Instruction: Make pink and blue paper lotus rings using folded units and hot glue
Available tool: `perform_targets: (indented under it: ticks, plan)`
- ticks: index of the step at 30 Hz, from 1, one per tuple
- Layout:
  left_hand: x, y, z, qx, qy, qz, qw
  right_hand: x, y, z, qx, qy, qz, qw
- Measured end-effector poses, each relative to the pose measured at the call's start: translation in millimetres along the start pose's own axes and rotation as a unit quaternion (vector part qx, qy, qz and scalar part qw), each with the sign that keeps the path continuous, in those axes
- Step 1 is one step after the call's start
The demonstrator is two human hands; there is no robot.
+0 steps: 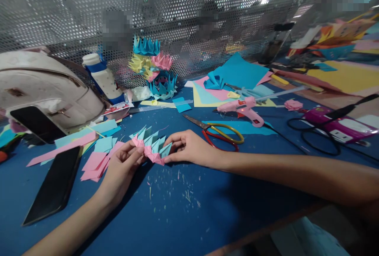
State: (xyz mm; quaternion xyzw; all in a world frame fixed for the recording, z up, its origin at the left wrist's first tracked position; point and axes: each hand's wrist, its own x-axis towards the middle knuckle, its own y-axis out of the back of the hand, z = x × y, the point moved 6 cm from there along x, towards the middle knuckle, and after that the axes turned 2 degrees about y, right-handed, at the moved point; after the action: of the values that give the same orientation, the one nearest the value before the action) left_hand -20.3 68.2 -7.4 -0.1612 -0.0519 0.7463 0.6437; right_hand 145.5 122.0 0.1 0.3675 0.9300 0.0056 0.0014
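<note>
Between my hands is a folded paper strip [152, 151], with pale blue points along the top and pink folds below. My left hand [126, 159] pinches its left end. The fingers of my right hand [188, 149] grip the right end, near the lowest pink fold. Left of my left hand lie small pink paper pieces [95, 166] in a loose pile. Scissors [219, 132] with one red and one yellow handle rest beyond my right hand, blades pointing left. A pink glue gun [242, 109] lies on its side behind them.
On the blue table [177, 216], a black phone [56, 181] lies at left. Behind stand a white backpack [44, 82], a bottle [103, 78] and folded paper flowers [152, 66] by a perforated metal screen. A purple power strip [340, 123] with cables is at right.
</note>
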Motion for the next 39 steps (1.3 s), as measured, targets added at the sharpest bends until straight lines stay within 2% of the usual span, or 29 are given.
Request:
perform_targets:
  ticks: [18, 24, 28, 34, 39]
  plan:
    - [-1.0, 3.6, -2.2, -0.001, 0.019, 0.016, 1.0, 0.9, -2.1, -7.0, -0.039, 0.028, -0.023, 0.999]
    - [-1.8, 3.2, 0.9, 0.013, 0.011, 0.032, 0.999, 0.9, -2.8, -8.3, -0.058, 0.048, -0.032, 0.997]
    - [-1.5, 2.1, 1.3, 0.015, -0.005, 0.019, 1.0, 1.1, -1.6, -8.1, -0.074, 0.055, -0.018, 0.996]
    - [-1.1, 6.9, 1.4, 0.014, -0.041, 0.002, 0.999, -1.0, 4.7, -19.0, -0.159, 0.143, 0.015, 0.977]
    - [-9.5, 4.1, 13.7, 0.163, -0.096, -0.025, 0.982, -9.5, 5.2, -37.7, -0.262, 0.283, 0.012, 0.923]
